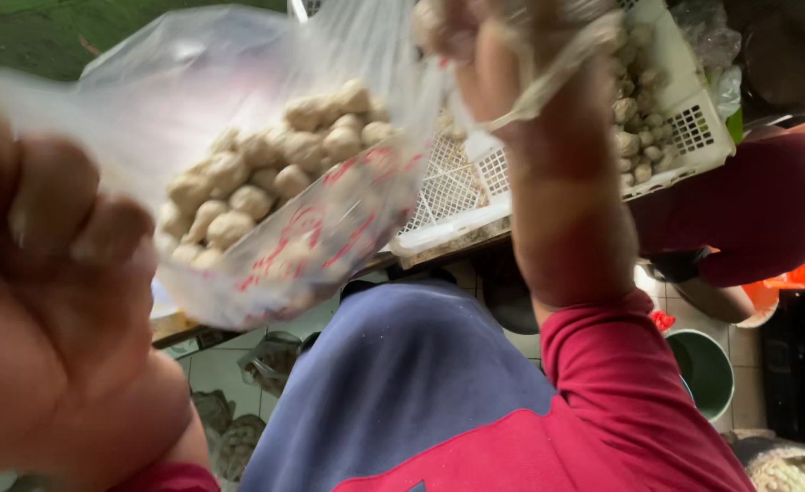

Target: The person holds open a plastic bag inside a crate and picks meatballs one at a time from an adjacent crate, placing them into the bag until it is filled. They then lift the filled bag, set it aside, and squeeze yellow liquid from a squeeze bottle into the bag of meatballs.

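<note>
**Both hands grip a clear bag of meatballs above a white basket**

Up close, the left hand (pixel 52 301) fills the lower left of the view as a closed fist, blurred by nearness, its fingers (pixel 75 210) curled tight on one edge of a clear plastic bag (pixel 239 109). The right hand (pixel 503 46) is raised at the top of the view, also shut, clamped on the bag's twisted neck, and a strand of the plastic stretches over the back of the wrist. The two hands are well apart, with the bag pulled taut between them.

Inside the bag lies a heap of pale beige meatballs (pixel 266 169), gathered in the lower, sagging part. Red printing (pixel 330 228) marks the bag's underside. The bag hangs in the air, held only by the hands, just in front of a white perforated plastic basket (pixel 694 128) that sits on the surface (pixel 457 241). More meatballs of the same kind (pixel 635 109) lie in that basket, near its right wall.

The person's right sleeve (pixel 639 392) is red, and a blue and red garment (pixel 421 392) covers the body below the bag. Beyond the right forearm another person's dark red sleeve (pixel 758 200) shows beside the basket. Lower right, on the tiled floor (pixel 229 364), stands a green bucket (pixel 708 369), with an orange item (pixel 785 282) near it, too blurred to tell further.
</note>
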The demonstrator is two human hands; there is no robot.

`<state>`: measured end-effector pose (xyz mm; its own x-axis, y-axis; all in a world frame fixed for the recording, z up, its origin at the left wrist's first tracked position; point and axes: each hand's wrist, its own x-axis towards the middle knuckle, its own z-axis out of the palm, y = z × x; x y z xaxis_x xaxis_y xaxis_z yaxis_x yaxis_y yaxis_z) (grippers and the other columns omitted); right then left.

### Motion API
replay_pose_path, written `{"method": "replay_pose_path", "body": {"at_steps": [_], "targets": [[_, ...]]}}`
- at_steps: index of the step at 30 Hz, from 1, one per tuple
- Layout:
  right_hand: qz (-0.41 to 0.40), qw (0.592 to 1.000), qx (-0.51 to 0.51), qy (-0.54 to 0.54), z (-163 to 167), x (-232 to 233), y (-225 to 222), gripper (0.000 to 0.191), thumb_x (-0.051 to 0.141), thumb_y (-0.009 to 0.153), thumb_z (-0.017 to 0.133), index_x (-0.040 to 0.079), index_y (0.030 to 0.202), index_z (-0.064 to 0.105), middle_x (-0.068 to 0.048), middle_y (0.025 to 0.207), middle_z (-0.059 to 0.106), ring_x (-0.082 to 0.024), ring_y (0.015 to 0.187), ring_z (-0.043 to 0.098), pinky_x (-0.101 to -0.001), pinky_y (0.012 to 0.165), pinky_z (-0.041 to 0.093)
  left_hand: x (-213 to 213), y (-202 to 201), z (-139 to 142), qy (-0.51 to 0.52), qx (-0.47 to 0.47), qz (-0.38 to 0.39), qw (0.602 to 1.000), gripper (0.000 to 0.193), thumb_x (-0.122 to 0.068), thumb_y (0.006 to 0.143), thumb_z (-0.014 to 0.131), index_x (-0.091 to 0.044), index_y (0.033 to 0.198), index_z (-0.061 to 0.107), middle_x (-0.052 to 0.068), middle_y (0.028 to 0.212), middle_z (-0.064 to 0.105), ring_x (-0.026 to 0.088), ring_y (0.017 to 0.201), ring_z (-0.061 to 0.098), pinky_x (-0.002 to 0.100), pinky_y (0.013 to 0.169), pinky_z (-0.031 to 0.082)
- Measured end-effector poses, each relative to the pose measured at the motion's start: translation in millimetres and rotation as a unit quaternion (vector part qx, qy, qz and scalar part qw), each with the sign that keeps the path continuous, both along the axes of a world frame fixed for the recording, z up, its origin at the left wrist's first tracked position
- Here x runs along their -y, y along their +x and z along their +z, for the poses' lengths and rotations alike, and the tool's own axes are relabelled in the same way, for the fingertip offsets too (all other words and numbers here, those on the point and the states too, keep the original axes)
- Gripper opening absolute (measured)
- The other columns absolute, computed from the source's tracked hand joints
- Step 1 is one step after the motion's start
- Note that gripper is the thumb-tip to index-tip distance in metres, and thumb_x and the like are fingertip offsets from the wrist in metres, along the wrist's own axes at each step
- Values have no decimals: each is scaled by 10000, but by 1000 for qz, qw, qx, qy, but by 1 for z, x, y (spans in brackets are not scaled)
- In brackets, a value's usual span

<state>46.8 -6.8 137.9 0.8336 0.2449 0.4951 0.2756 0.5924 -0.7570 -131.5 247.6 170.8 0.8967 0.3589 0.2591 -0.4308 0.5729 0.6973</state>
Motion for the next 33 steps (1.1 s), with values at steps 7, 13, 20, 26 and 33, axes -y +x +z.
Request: {"method": "replay_pose_path", "body": {"at_steps": [7, 13, 20, 26, 33], "targets": [[-55, 998, 23, -16, 3, 117, 33, 251, 229, 1041, 775, 58, 1149, 626, 10, 911, 609, -60, 665, 482, -218, 581, 369, 80, 70, 12, -26, -25, -66, 997, 104, -106, 1177, 516, -35, 1104, 494, 4, 754, 343, 76, 585, 266, 253, 558, 244], [-35, 995, -28, -93, -43, 181, 49, 336, 243, 1036, 783, 42, 1252, 623, -1, 955, 615, -57, 686, 500, -202, 597, 398, 168, 109, -21, -16, -58, -70, 996, 63, -87, 1133, 509, -25, 1125, 502, 39, 767, 388, 86, 582, 293, 231, 492, 264], [39, 979, -107, -167, -165, 249, 46, 456, 321, 1023, 763, -20, 1285, 613, 36, 894, 576, -33, 787, 500, -180, 716, 415, 202, 133, -106, -2, -140, -58, 988, 50, -73, 1160, 502, -23, 1153, 507, 28, 786, 417, 81, 618, 324, 223, 549, 286], [45, 925, -73, -369, -221, 264, 42, 425, 364, 996, 734, 10, 1226, 681, 3, 894, 621, -56, 768, 559, -214, 685, 498, 198, 114, -187, 5, -229, -31, 973, 112, -67, 1087, 536, -43, 1196, 528, 15, 785, 438, 94, 676, 358, 246, 613, 310], [-182, 830, 4, -528, -215, 365, 95, 283, 284, 1168, 574, 52, 1315, 641, -145, 1247, 718, -222, 1124, 698, -362, 978, 605, 179, 83, -227, -40, -219, -54, 973, 354, -89, 1072, 550, -1, 1415, 545, 4, 807, 458, 121, 755, 410, 268, 658, 358]]}}
